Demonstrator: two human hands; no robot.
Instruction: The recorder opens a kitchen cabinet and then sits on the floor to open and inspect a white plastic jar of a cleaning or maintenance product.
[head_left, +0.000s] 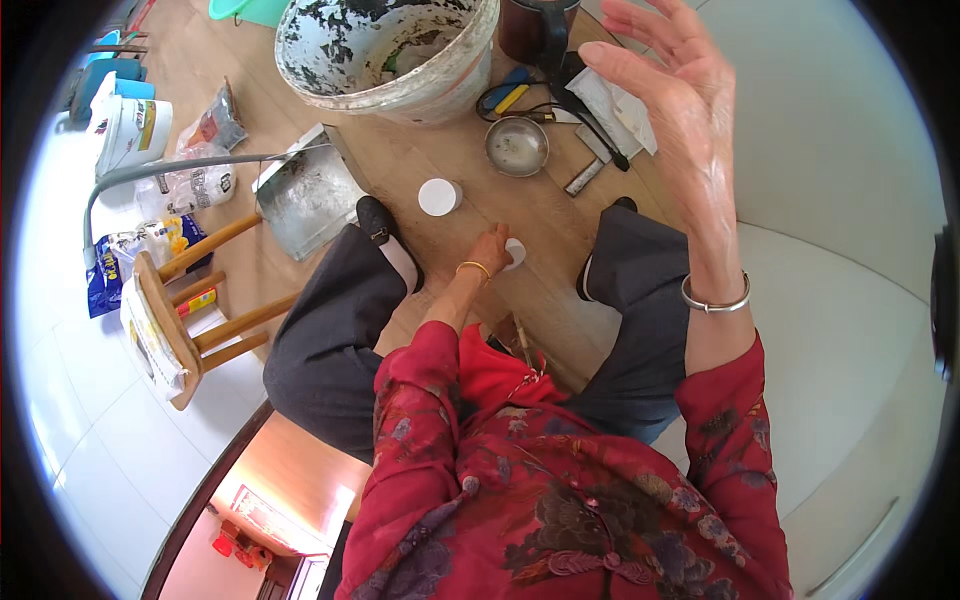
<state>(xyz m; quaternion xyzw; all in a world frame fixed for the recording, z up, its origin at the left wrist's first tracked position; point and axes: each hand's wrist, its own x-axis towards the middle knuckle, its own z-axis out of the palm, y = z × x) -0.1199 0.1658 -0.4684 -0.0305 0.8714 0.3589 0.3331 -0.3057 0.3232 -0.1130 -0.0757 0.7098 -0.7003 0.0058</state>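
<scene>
Low between my feet, my left hand (489, 252), with a gold-coloured bangle at the wrist, is at the left edge of a small white round object (515, 255). Its fingers partly cover that object, so the grip is hidden. Just beyond stands a white cylindrical container (439, 197) with a flat round top. My right hand (686, 97) is raised at the upper right, nearer the camera, fingers apart and nothing in it. A silver-coloured bangle circles that wrist. Below the right hand lie crumpled white papers (615, 109) and a small metal bowl (517, 146) with a pale residue.
A stained white bucket (450, 82) stands ahead, with a dark brown jug (534, 34) beside it. Cable and a yellow-handled tool (511, 99) lie near the bowl. To the left are a metal dustpan (311, 199), a tipped wooden stool (169, 330) and plastic bags (199, 180). A pale panel (825, 150) borders the right.
</scene>
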